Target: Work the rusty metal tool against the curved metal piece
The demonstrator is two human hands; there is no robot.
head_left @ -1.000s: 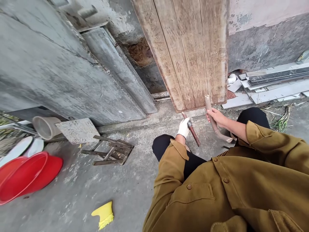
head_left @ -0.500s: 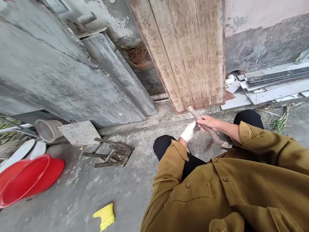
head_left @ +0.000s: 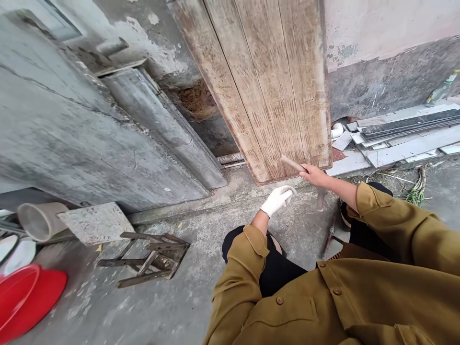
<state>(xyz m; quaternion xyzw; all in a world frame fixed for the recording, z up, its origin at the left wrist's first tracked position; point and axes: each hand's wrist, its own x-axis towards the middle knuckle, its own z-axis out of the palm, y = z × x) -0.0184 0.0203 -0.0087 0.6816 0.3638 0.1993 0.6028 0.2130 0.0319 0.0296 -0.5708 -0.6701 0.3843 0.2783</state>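
- 1 bent stick (head_left: 293, 164) is gripped by the right hand (head_left: 314, 176), its long axis slanted from far left to near right.
- The gloved left hand (head_left: 276, 200) is curled, near of the far end; whether anything is held cannot be told.

- Planked wooden panel (head_left: 266, 86), standing before the worn wall (head_left: 381, 24)
- Large cracked grey slab (head_left: 72, 124), left of the panel
- Small wooden stool (head_left: 147, 262) on the concrete floor (head_left: 190, 306)
- Red basin (head_left: 50, 297), cut off at the left edge
- Pale bucket (head_left: 53, 218) beside a speckled board (head_left: 97, 223)
- Clear bottle (head_left: 442, 92) by stacked strips (head_left: 413, 125), far right
- White pipe elbow (head_left: 337, 131) near the strips' left end
- Green stalks (head_left: 415, 192) just below the strips
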